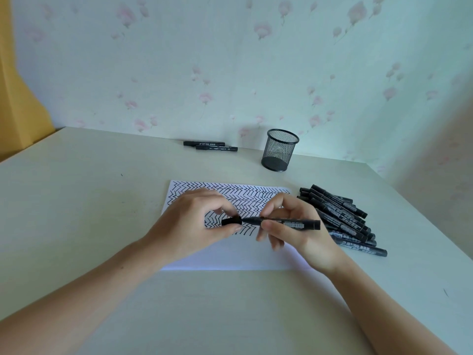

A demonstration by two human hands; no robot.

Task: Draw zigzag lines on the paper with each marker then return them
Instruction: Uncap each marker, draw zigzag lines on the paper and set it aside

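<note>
A white paper lies in the middle of the table, its far half covered with black zigzag lines. Above it my right hand grips a black marker held level, its tip pointing left. My left hand pinches the marker's black cap right at that tip; whether the cap is seated on the tip I cannot tell. A pile of several black markers lies just right of the paper. Two more black markers lie at the back by the wall.
A black mesh pen cup stands upright behind the paper and looks empty. The pale table meets a flowered wall at the back; its right edge runs diagonally behind the marker pile. Something yellow stands at the far left.
</note>
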